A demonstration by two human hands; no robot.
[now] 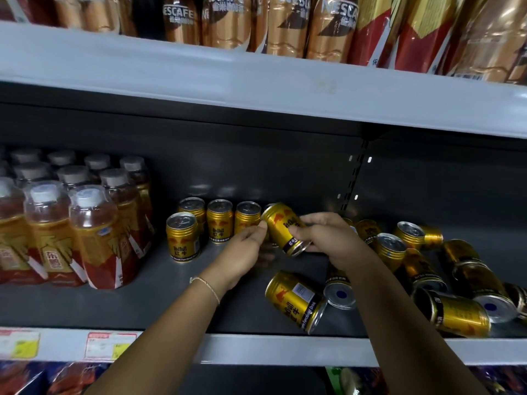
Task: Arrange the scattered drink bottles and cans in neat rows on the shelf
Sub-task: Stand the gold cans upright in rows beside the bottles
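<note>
Here the right hand (328,240) grips a gold can (285,228), tilted, mid-shelf, while the left hand (245,252) touches its upper end with curled fingertips, pinching or steadying it. Just left of it, four upright cans (219,220) stand toward the back of the shelf (159,297), a row begun. Toward the right edge, a heap of toppled cans (445,280) lies unsorted, one (296,300) near the front edge. Bottles (94,235) at the left stand packed together. Most work remains, I judge.
</note>
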